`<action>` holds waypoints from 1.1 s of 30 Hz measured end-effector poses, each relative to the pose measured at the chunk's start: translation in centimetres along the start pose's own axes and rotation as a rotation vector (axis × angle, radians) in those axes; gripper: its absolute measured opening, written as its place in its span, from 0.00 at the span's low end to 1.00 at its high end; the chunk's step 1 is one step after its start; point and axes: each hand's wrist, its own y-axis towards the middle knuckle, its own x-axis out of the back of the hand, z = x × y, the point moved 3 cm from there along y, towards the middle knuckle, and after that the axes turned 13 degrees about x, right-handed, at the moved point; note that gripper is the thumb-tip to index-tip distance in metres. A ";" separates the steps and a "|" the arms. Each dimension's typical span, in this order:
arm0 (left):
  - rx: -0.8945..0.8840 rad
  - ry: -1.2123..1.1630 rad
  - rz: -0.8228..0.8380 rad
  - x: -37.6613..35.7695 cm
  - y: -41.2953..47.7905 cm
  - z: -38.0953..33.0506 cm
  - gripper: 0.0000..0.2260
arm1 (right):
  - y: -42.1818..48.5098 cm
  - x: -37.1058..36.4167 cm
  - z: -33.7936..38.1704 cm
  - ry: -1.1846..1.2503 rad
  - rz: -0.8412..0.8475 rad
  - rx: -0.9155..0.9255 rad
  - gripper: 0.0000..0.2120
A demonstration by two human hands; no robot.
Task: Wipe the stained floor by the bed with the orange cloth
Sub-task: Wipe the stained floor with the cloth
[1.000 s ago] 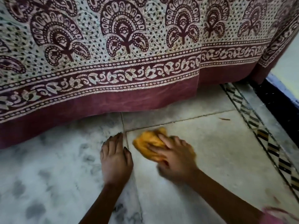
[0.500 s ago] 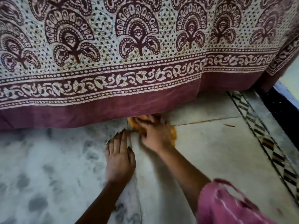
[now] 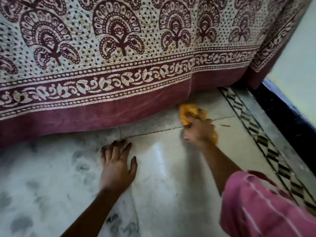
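- The orange cloth [image 3: 188,113] is bunched on the floor [image 3: 162,168] just beside the hem of the bedspread [image 3: 102,108], at that hem's right end.
- The cloth is gripped by the right hand [image 3: 199,132], fingers closed over it; the hand is blurred.
- The left hand [image 3: 117,166] is laid flat and spread on the floor, empty, nearer the camera than the hem.
- A patterned border strip [image 3: 266,146] is seen right of the cloth; bare tile lies between them.
- A pink sleeve [image 3: 261,206] is seen at lower right.

Orange cloth [image 3: 188,111]; maroon-patterned bedcover [image 3: 119,48]; seemingly grey-mottled floor [image 3: 51,177].
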 end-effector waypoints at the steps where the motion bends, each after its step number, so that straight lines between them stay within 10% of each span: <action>1: -0.002 0.001 -0.003 0.0 0.0 0.1 0.24 | -0.7 -0.5 2.5 0.000 -0.005 0.086 0.22; 8: -0.031 0.033 0.010 -0.3 -0.3 0.1 0.25 | -18.7 -1.4 1.5 0.178 -0.079 0.521 0.29; 16: -0.296 -0.062 0.107 -1.8 -4.5 -5.4 0.21 | -14.0 0.1 -12.4 0.023 -0.055 -0.312 0.27; 26: -0.208 -0.258 0.141 -3.6 -6.0 -13.8 0.22 | -25.8 -1.1 -7.1 0.177 -0.064 0.198 0.29; 33: -0.425 -0.068 0.211 -6.6 -7.7 -13.7 0.24 | -23.6 -0.1 -20.9 0.019 -0.024 -0.474 0.24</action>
